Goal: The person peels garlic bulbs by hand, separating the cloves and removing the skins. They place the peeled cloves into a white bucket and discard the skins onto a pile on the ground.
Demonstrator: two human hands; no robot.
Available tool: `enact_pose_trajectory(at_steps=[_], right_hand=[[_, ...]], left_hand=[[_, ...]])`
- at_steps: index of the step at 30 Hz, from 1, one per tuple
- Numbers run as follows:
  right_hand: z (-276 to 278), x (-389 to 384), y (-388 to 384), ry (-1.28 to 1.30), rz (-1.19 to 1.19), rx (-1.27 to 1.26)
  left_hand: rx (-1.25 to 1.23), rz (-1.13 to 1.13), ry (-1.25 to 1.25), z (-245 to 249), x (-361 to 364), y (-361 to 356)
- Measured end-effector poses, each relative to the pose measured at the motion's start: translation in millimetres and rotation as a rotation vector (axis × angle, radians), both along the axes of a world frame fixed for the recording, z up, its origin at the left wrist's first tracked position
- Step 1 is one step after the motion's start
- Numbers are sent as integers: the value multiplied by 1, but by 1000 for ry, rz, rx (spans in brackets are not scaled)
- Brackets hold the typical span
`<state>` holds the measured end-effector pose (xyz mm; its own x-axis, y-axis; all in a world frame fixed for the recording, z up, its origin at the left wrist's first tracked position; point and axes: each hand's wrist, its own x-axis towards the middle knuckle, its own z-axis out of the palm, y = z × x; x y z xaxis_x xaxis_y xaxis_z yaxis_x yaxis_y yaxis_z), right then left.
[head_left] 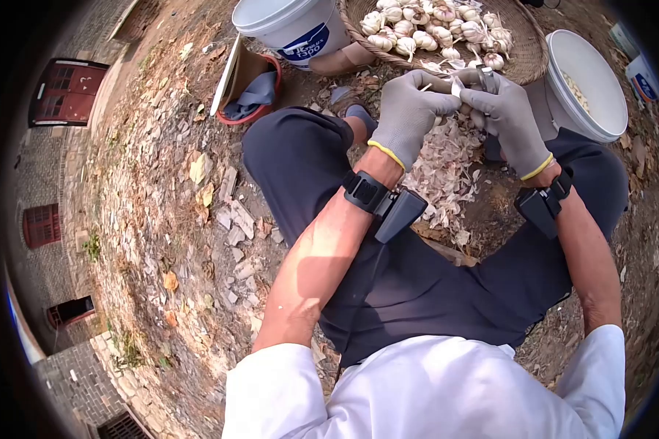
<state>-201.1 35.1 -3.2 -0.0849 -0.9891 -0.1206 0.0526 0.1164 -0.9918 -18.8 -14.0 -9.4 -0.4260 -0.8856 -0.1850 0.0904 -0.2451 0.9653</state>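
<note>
My left hand (pixel 406 113), in a grey glove with a yellow cuff edge, is closed with its thumb and fingers pinched at a small white garlic clove (pixel 456 88). From the other side my right hand (pixel 509 121), gloved the same way, is closed with its thumb against the clove. A shiny metal piece (pixel 485 79) shows at the right index finger; its full shape is hidden. Just beyond both hands, garlic bulbs (pixel 443 33) lie in a round woven basket (pixel 532 62). Beneath the hands, a heap of papery garlic skins (pixel 443 175) covers the ground between my legs.
On the right stands a white bucket (pixel 609 110) with pale cloves inside. A white paint bucket (pixel 289 22) is at the upper left, near a red basin (pixel 271 99) holding dark cloth. Dry leaves and stone chips litter the dirt at left.
</note>
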Motion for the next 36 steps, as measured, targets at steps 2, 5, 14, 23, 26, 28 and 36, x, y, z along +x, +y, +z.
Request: enact_pose_trajectory(at_steps=[2,5,14,23,26,28,36], right_hand=[[-2,0,-1,-32,18,35],[5,0,2,-57,5,61],[-1,-12,-2,-216,127,123],[-1,-16,-1,-213,116,143],[2,-23,0,-299,159,195],[0,-28,0,-324,175,228],[-4,-25,0,-290,192,169]], left_hand=[[-11,3,-21,-4,2,0],[-41,-19,-44,-6,0,-4],[-35,17,-91,1,-2,-2],[-21,21,-135,0,-1,-1],[-99,-12,-178,1,0,-2],[-173,-23,-316,14,-1,4],[-192,-10,-274,2,-3,4]])
